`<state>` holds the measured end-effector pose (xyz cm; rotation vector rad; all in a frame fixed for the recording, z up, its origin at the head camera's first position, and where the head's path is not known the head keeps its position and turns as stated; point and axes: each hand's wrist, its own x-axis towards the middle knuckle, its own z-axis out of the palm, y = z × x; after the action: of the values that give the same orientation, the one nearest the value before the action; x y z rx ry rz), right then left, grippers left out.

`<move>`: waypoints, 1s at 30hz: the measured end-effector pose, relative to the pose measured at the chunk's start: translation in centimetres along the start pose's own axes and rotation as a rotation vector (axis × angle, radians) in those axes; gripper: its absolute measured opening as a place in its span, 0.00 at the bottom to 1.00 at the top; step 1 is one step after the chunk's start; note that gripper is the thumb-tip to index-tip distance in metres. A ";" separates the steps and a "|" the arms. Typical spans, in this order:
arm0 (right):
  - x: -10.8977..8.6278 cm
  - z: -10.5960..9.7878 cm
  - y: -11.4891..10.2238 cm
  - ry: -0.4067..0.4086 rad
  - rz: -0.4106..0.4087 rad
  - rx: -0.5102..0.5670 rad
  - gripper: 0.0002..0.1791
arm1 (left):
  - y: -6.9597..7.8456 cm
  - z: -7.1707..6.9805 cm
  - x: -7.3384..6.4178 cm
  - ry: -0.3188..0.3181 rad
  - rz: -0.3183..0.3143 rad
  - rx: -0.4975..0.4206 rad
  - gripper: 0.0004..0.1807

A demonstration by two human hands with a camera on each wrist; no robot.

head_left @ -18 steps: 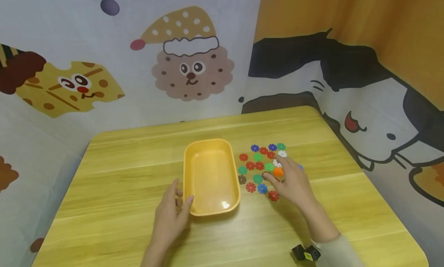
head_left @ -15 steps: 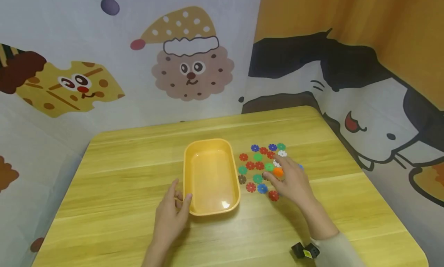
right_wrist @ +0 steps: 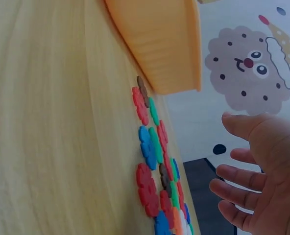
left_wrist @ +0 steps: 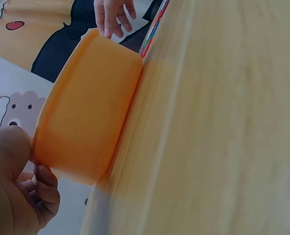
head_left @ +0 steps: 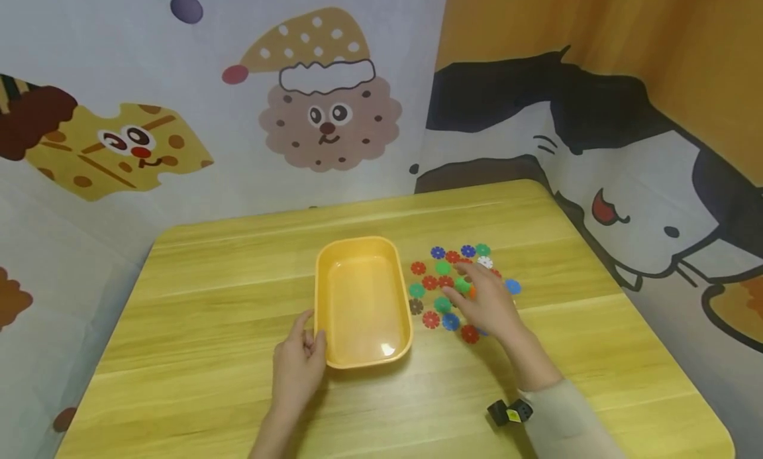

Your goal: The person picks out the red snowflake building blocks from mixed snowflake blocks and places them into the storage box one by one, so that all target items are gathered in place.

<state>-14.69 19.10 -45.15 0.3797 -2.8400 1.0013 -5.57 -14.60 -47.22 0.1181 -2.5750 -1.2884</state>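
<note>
Cartoon-printed backdrop lines the far and right edges of the wood-grain table, whose far corners are rounded. Yellow tray stands near the table's middle; left hand grips its rim toward the near left corner. Discs lie toward the table's right edge; right hand hovers above, fingers parted.

Right grip partly hides orange disc.
</note>
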 end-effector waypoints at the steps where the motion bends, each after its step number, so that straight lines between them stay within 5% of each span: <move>1: 0.1 0.1 0.1 -0.003 0.002 -0.001 0.31 | 0.0 0.1 0.0 0.010 -0.002 -0.003 0.24; 20: 2.7 1.6 2.3 -0.058 0.029 -0.029 0.27 | 0.1 0.7 1.4 0.126 0.078 0.050 0.23; 30: 3.2 2.2 2.8 -0.168 0.059 -0.075 0.25 | 0.0 0.9 1.1 0.130 0.038 0.031 0.21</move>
<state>-18.55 19.18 -47.90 0.3931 -3.0453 0.9102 -6.92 -14.12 -47.52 0.1527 -2.4755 -1.1865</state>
